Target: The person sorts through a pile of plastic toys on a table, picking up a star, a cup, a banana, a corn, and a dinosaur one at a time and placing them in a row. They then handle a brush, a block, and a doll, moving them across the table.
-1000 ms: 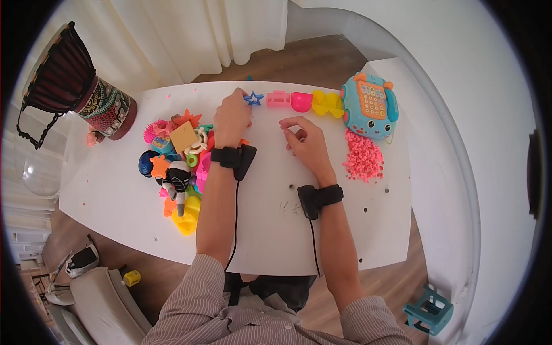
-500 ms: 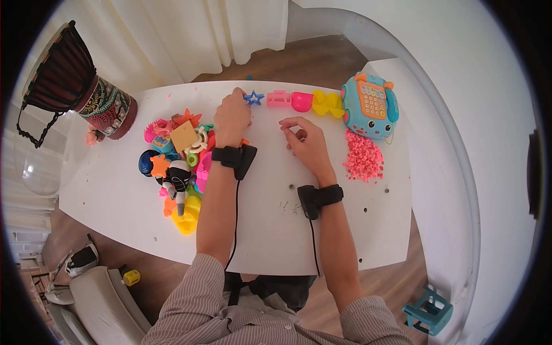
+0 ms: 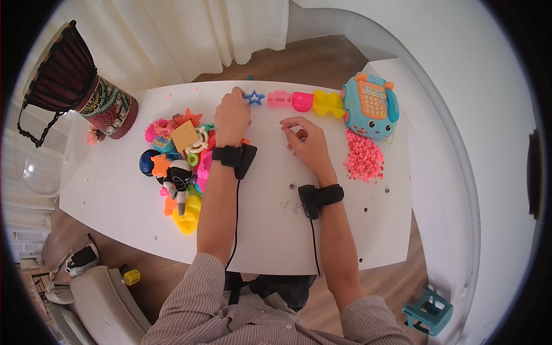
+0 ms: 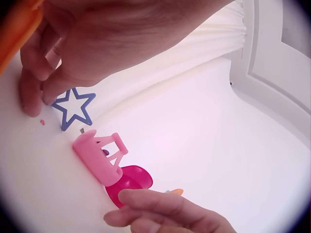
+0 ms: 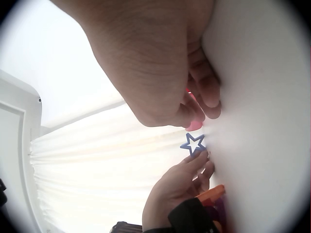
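In the head view my left hand (image 3: 232, 118) is at the far side of the table, its fingertips at the left point of a blue star outline (image 3: 249, 98). The left wrist view shows the thumb and fingers of that hand (image 4: 97, 53) pinching the edge of the star (image 4: 65, 124), which looks upright. My right hand (image 3: 307, 144) hovers nearer the body, fingers loosely bent around nothing. To the right of the star stand a pink openwork piece (image 3: 279, 99), a magenta cup-like piece (image 3: 302, 102) and a yellow piece (image 3: 328, 104), in a row.
A toy phone (image 3: 372, 106) ends the row, with pink bits (image 3: 364, 158) heaped below it. Mixed toys (image 3: 184, 137) are piled left of my left forearm. A drum (image 3: 106, 109) stands beyond the table's left edge (image 3: 138, 90). Cables hang from both wrist cameras.
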The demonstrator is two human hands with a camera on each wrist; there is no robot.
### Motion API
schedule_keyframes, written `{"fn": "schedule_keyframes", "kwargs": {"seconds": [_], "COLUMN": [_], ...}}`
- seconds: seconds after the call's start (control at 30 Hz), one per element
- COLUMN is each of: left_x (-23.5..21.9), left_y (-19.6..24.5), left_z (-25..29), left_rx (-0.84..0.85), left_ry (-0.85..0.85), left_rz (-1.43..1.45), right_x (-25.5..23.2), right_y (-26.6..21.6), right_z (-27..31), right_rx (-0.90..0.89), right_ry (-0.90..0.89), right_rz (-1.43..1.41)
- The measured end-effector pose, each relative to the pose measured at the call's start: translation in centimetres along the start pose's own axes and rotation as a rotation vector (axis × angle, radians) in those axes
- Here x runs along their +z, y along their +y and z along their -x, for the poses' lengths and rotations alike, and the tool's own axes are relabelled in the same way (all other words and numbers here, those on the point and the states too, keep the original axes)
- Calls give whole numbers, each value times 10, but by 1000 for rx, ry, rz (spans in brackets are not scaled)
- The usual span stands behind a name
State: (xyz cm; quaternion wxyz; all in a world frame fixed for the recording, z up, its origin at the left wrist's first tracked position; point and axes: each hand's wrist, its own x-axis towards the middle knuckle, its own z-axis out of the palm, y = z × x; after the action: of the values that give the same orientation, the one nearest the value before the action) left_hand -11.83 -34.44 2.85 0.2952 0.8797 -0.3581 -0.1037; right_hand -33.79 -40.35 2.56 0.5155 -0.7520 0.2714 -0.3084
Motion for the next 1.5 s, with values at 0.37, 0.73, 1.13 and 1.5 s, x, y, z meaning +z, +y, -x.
{"fn": "schedule_keyframes", "kwargs": {"seconds": [0.37, 0.73, 1.13, 1.5], "left_x": [8, 4, 19, 7], "left_y": [-16, -10, -24, -11], "left_z": [-12, -14, -23, -12], "left_rx": [243, 196, 238, 179], "left_ry": [152, -10, 63, 31], "left_rz": [76, 182, 90, 91], "right_x": [0, -1, -1, 0], "right_y": [-1, -3, -1, -2], "right_z": [0, 1, 0, 0], "right_rx": [13, 11, 0, 4], "right_ry": [3, -2, -25, -2], "right_rz": [-4, -3, 7, 13]}}
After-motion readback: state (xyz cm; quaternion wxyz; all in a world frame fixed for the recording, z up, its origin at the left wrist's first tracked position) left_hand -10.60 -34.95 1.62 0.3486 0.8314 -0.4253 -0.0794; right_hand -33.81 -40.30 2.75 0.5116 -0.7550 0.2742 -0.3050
